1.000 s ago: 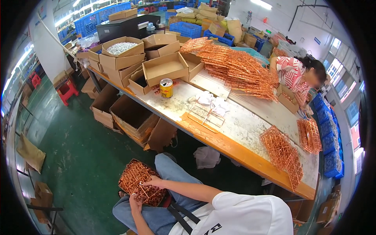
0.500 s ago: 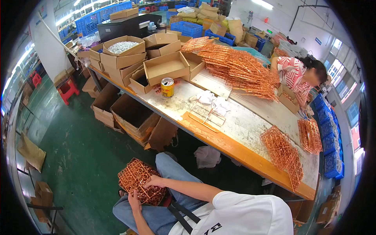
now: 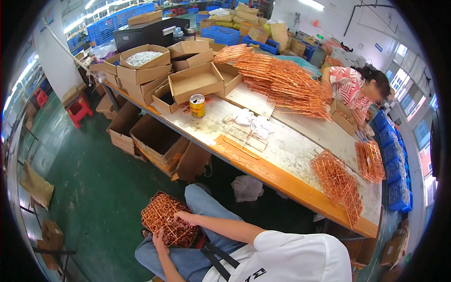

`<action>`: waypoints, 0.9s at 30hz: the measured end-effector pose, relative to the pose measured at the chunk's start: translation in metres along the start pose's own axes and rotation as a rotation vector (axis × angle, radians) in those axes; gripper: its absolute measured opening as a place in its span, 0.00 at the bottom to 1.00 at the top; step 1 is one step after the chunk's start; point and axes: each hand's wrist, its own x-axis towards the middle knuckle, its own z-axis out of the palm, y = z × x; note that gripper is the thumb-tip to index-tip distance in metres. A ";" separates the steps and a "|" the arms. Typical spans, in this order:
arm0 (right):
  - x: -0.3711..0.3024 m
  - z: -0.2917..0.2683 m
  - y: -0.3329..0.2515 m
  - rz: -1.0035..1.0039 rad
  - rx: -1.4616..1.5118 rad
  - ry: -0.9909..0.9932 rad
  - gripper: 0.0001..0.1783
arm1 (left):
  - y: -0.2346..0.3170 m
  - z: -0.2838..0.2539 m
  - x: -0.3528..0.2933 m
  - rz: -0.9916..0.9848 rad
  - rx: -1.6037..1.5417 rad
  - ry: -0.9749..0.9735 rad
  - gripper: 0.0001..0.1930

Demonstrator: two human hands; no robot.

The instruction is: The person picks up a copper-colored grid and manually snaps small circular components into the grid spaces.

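On my lap rests a box (image 3: 149, 203) filled with small copper-coloured rings. A copper-coloured wire rack (image 3: 174, 231) lies slanted over the rings, its thin bars hard to tell from them. My left hand (image 3: 160, 240) is closed on the rack's near edge, its thumb and fingers pressed together. Over the rack's upper part, my right hand (image 3: 186, 218) has its fingers drawn together in a pinch; whatever is between the fingertips is too small to make out.
A long worktable (image 3: 291, 164) stands ahead, with stacked copper racks (image 3: 277, 84), more racks (image 3: 336, 183), a yellow can (image 3: 197, 106) and cardboard boxes (image 3: 195, 83). Opposite, a person in a striped red-and-white top (image 3: 347, 84) leans over a box. Open cartons (image 3: 157, 141) sit below the table.
The view has shifted slightly. My right hand's fingers have moved a little on the rack; my left hand keeps its grip at the near edge.
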 end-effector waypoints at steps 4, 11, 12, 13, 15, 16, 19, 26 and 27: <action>-0.002 0.010 -0.001 -0.021 0.000 0.016 0.14 | 0.002 -0.004 0.001 -0.104 -0.249 -0.022 0.11; -0.012 0.018 -0.011 -0.128 -0.013 0.117 0.19 | 0.002 -0.003 0.002 -0.218 -0.324 0.007 0.15; -0.011 0.015 -0.012 -0.105 0.019 0.112 0.20 | 0.000 -0.004 0.005 -0.217 -0.360 -0.016 0.16; -0.012 0.013 -0.013 -0.082 0.050 0.106 0.20 | -0.001 -0.004 0.006 -0.220 -0.358 -0.021 0.16; -0.016 0.023 -0.015 -0.094 0.072 0.152 0.21 | 0.000 -0.007 0.006 -0.235 -0.412 -0.064 0.17; -0.019 0.027 -0.017 -0.073 0.073 0.233 0.21 | 0.001 -0.008 0.005 -0.236 -0.413 -0.063 0.17; -0.030 0.038 -0.022 -0.137 0.066 0.268 0.21 | 0.003 -0.012 0.002 -0.224 -0.464 -0.092 0.19; -0.015 0.021 -0.014 -0.351 -0.090 0.287 0.19 | -0.002 -0.009 0.006 -0.221 -0.320 -0.108 0.21; -0.013 0.019 -0.013 -0.352 -0.090 0.288 0.19 | -0.004 -0.010 0.007 -0.239 -0.230 -0.097 0.21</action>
